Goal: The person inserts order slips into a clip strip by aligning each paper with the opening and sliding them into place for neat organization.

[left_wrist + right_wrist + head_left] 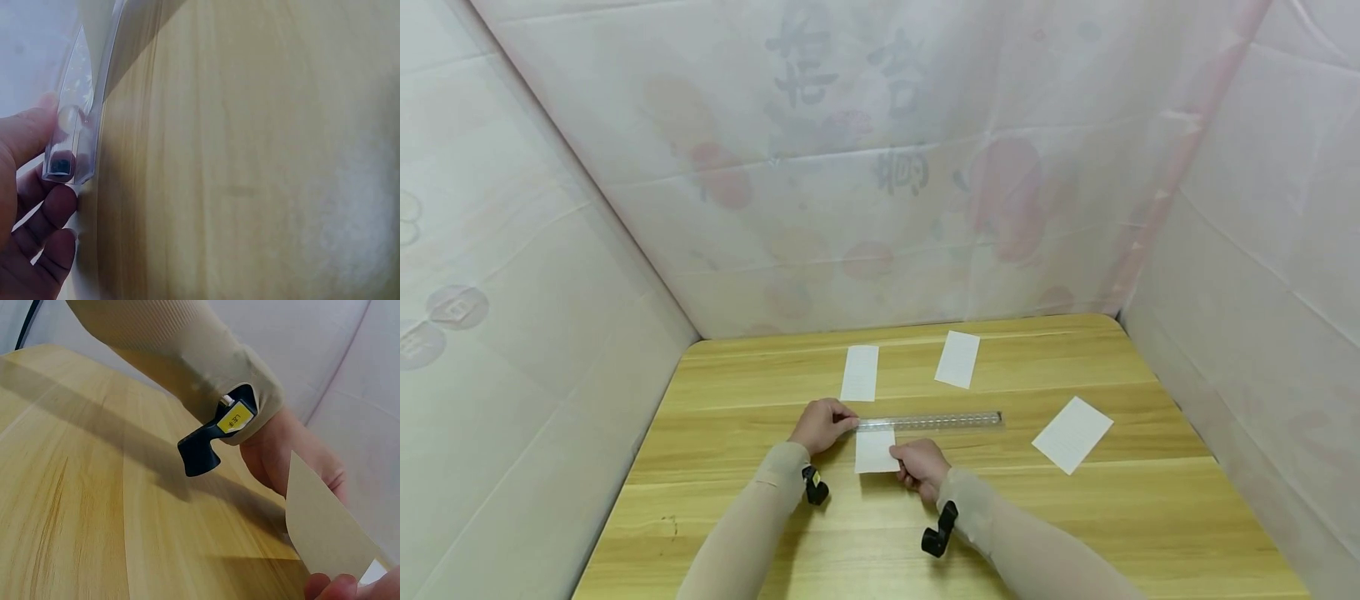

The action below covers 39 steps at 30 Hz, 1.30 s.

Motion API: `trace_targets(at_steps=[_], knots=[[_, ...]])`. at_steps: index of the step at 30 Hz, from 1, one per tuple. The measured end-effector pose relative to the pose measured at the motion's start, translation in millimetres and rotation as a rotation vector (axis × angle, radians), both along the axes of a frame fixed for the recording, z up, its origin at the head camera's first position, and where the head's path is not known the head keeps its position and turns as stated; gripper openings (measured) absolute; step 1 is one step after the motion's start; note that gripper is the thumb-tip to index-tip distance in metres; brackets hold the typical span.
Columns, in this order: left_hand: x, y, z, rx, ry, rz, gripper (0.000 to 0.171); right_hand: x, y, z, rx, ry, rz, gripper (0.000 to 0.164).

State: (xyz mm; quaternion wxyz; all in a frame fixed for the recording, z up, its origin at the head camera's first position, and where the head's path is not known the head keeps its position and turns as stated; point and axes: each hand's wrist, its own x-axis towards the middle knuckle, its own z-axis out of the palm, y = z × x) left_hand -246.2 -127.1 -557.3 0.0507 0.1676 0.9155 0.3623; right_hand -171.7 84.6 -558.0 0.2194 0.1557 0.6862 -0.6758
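A clear plastic ruler-like strip (947,422) lies across a sheet of white paper (875,454), over its far edge. At the strip's left end, my left hand (822,425) pinches it between thumb and fingers. The left wrist view shows that end of the transparent strip (74,144) up close. My right hand (921,467) grips the near right corner of the sheet. In the right wrist view the paper (325,525) is raised off the table and slightly bowed, with fingertips (340,587) at its lower edge.
White paper pieces lie on the wooden table (737,467): one behind the strip (860,373), another farther back (957,359), and a third to the right (1072,435). Printed cloth (880,167) hangs along the table's back and sides. Each wrist carries a black camera mount (940,531).
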Motion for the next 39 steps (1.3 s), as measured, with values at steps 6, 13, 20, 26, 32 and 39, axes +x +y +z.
trace_targets(at_steps=[6,13,20,26,32,39], knots=[[0.1,0,0.2,-0.004,0.010,0.002,0.008,-0.1,2,3.6,0.007,0.002,-0.007,0.017],[0.6,0,-1.1,0.002,0.014,0.003,0.009,0.4,6,1.9,-0.021,-0.017,-0.016,0.014],[0.9,0,-1.0,0.005,0.031,-0.001,0.009,0.0,9,2.8,-0.047,-0.026,-0.023,0.021],[1.0,0,-1.7,0.006,0.030,0.004,0.009,0.2,9,3.7,-0.042,-0.029,-0.032,0.021],[0.8,0,-2.7,-0.002,0.024,0.006,0.009,0.9,9,2.1,-0.021,-0.023,-0.042,0.019],[0.4,-1,-4.1,0.000,0.021,0.014,0.009,1.2,11,4.6,-0.031,-0.031,-0.049,0.013]])
